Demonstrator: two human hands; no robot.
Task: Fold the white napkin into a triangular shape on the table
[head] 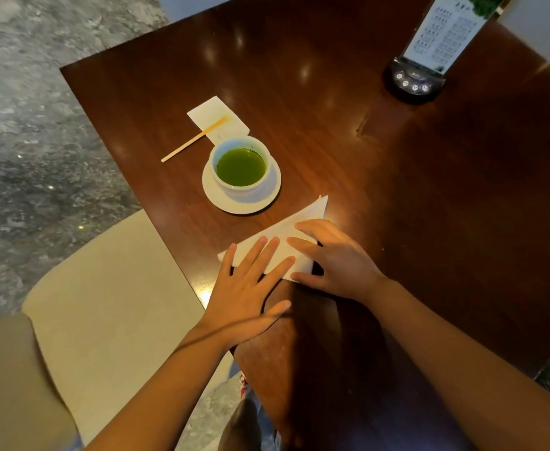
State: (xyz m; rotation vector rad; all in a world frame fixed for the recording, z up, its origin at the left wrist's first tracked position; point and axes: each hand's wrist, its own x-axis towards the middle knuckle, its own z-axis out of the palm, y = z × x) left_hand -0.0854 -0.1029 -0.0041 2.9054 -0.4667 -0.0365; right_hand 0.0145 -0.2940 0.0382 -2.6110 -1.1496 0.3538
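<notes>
White napkin (pixel 302 229): lower centre of frame, flat on dark wood table (pixel 397 190), already triangular, far tip aimed up-right.
Left hand (pixel 250 288): flat, fingers spread, pressing near-left corner; grasping nothing.
Right hand (pixel 335 262): flat, palm down on near-right part; nothing pinched.
Progress: fold apparently made; only pressing of the crease likely left.
Edges: table edge just beside left hand, napkin corner close to it.
Open room: bare wood to right and upper right; cup of green tea (pixel 240 166) on saucer (pixel 234 203) near, above-left of tip.
</notes>
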